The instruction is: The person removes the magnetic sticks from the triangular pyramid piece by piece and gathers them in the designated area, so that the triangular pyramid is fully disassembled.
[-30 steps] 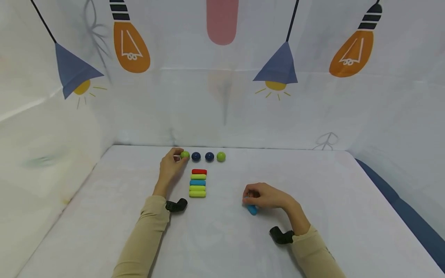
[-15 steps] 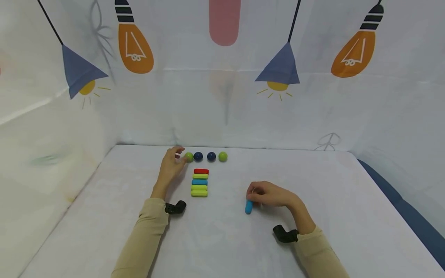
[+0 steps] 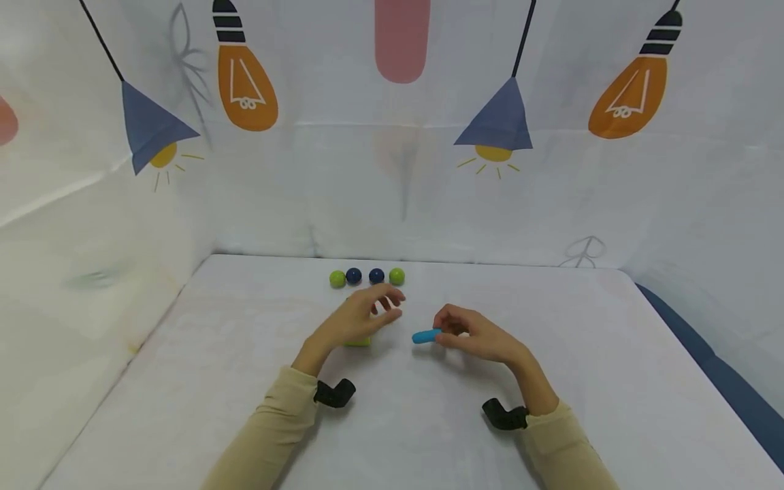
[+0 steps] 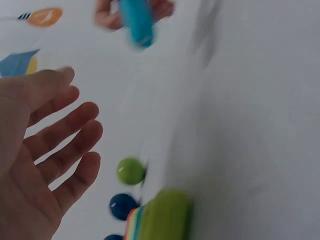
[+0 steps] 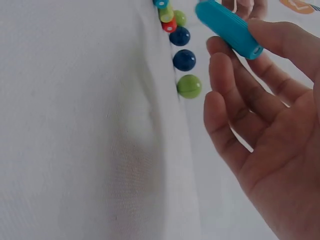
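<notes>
My right hand [image 3: 474,333] pinches a blue ridged stick [image 3: 425,336] between thumb and fingertips, close over the table; the right wrist view shows the blue stick [image 5: 227,27] lengthwise. Facing it, my left hand [image 3: 355,318] is spread with nothing in its fingers. Below that hand lies a stack of coloured sticks, mostly hidden in the head view except for a yellow-green end [image 3: 358,342]. In the left wrist view the nearest yellow-green stick [image 4: 167,215] looks large and blurred. Behind, a row holds green balls [image 3: 337,279] and dark blue balls [image 3: 376,275].
The white table [image 3: 398,422] reaches back to a white cloth wall [image 3: 343,190] printed with lamps and bulbs. A black wrist camera [image 3: 335,393] is strapped to the left wrist, another black camera [image 3: 505,415] to the right.
My left hand has let go of the leftmost green ball and moved right and nearer. The blue stick in my right hand has turned from pointing down to pointing left.
</notes>
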Available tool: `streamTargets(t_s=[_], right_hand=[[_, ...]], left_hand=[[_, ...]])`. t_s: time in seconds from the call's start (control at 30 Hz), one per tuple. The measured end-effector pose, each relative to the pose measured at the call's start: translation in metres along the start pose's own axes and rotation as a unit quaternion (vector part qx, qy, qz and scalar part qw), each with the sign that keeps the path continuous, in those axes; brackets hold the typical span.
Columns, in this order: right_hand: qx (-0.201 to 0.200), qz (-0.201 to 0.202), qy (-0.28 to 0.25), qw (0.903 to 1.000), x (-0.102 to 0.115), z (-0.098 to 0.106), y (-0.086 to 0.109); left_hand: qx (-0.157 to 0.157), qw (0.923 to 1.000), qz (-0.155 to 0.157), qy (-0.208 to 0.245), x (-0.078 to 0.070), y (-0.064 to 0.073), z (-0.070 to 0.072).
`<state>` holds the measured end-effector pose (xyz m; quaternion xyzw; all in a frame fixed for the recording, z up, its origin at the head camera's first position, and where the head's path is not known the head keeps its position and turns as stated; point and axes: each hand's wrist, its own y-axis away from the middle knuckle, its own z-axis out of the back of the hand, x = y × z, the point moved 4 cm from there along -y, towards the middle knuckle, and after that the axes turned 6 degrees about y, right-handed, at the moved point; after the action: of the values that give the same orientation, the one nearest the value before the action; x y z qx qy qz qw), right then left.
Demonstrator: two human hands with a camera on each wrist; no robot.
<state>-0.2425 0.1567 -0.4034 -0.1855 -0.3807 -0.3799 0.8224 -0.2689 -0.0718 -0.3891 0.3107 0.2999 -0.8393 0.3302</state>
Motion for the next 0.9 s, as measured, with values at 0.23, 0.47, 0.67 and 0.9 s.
streamTargets(t_s=[0.23,0.47,0.67,0.9], right_hand=[[-0.026,0.016,-0.008,0.9995,0.0,-0.002,-0.002],[-0.003,0.023,-0.01,0.9997,0.003,-0.006,-0.004],[0.021,0.003,0.003,0.9998,0.006,-0.01,-0.003],[0.041,-0.014,0.035,0.9984,0.003,-0.011,-0.002]], left_hand=[[0.1,0.9947,-0.023,0.004,-0.012,-0.001,-0.031],[0.108,0.9939,-0.021,-0.005,-0.018,-0.002,-0.031],[0.136,0.9901,0.022,-0.029,-0.015,0.004,-0.017],[0.164,0.9767,0.117,-0.074,-0.006,0.02,0.017]])
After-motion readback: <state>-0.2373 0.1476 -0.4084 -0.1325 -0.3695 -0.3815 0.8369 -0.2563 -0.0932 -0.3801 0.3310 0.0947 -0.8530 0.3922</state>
